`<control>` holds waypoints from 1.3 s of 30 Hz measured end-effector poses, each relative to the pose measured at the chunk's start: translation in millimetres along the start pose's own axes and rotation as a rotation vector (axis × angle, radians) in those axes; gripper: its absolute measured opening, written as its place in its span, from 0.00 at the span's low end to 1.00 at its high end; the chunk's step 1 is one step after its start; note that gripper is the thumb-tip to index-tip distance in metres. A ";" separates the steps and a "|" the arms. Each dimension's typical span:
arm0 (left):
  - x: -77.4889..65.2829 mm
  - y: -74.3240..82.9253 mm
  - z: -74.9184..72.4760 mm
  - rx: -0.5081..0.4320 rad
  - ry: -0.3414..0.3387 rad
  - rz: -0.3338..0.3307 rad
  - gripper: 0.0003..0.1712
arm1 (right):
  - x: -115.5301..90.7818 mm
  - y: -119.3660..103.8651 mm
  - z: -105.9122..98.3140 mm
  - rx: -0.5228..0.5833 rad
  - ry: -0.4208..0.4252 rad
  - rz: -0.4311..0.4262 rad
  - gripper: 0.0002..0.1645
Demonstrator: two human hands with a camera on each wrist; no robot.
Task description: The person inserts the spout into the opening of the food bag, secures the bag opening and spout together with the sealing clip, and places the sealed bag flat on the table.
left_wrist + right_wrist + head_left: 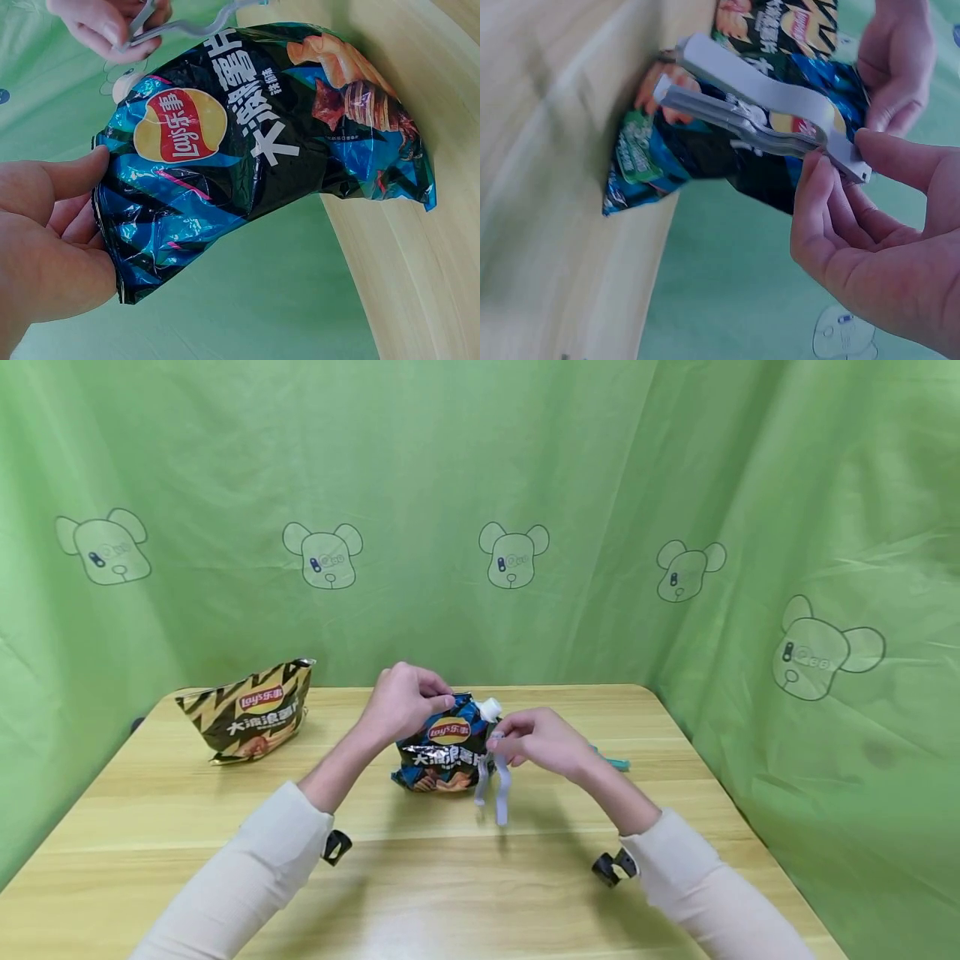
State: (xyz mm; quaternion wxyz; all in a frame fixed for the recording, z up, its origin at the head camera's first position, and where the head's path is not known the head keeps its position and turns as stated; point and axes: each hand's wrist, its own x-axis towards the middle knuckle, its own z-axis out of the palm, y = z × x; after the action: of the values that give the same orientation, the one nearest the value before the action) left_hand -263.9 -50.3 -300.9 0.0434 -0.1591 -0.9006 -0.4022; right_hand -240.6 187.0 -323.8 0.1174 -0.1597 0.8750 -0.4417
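Note:
A blue and black Lay's chip bag stands on the table, its body sagging to one side. My left hand pinches its upper edge between thumb and fingers; in the left wrist view that same hand grips the crimped end of the bag. Beside the bag's right side, my right hand pinches a pale grey bag clip by its hinged end. The right wrist view shows the clip with its two arms spread apart, in front of the bag, held by thumb and fingertips of the right hand.
A gold and black Lay's bag stands at the table's left rear. A white object, partly hidden, shows behind the blue bag. Beyond the right hand lies a teal item, mostly covered. Green curtain hangs behind the wooden table.

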 end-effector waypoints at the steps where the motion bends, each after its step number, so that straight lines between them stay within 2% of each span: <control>1: -0.1 0.0 0.0 0.000 -0.001 -0.001 0.06 | -0.6 0.1 -3.3 0.018 0.005 0.014 0.14; 7: 0.0 -0.4 -0.1 0.000 -0.002 0.008 0.06 | -2.0 2.4 -23.6 0.117 0.001 0.071 0.18; 14: 0.7 -1.6 -0.2 -0.002 -0.002 0.007 0.06 | -3.3 10.4 -44.3 0.198 0.001 0.087 0.19; 32: 0.4 -1.3 -1.5 -0.005 -0.009 -0.015 0.06 | -15.1 28.6 -77.4 0.280 0.164 0.118 0.22; 39: 1.5 -2.1 0.1 -0.001 -0.009 -0.009 0.06 | -10.4 39.2 -81.5 0.381 0.243 0.153 0.24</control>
State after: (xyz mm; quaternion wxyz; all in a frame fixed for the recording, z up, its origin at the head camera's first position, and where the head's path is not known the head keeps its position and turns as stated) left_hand -266.0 -51.1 -302.2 0.0372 -0.1568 -0.9012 -0.4022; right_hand -266.1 272.9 -307.5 0.0726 -0.0135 0.7930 -0.6047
